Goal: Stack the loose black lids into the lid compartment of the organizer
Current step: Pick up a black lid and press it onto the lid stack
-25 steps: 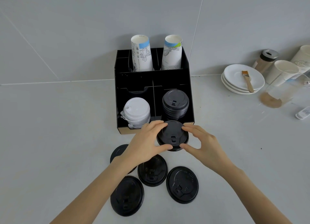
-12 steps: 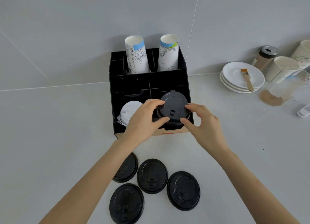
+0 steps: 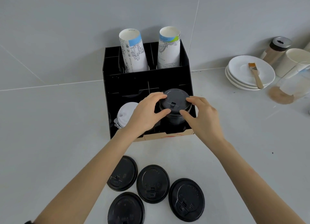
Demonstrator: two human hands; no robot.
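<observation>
A black organizer [image 3: 147, 80] stands against the wall. Its front right compartment holds a stack of black lids [image 3: 176, 118]. On top of that stack sits one black lid [image 3: 175, 98], pinched on its left rim by my left hand [image 3: 147, 113] and on its right rim by my right hand [image 3: 201, 116]. Several loose black lids lie flat on the counter in front of the organizer, among them lids at the left [image 3: 123, 172], the middle [image 3: 152, 183], the right [image 3: 187, 199] and the near edge [image 3: 126, 208].
White lids [image 3: 125, 112] fill the front left compartment, partly behind my left hand. Two stacks of paper cups [image 3: 133, 53] [image 3: 169, 47] stand in the back. To the right are stacked white plates [image 3: 250, 72] with a brush, a shaker [image 3: 276, 50] and cups.
Both hands carried the held black lid from the counter in front of the organizer up and back onto the stack of black lids. The view shifted forward.
</observation>
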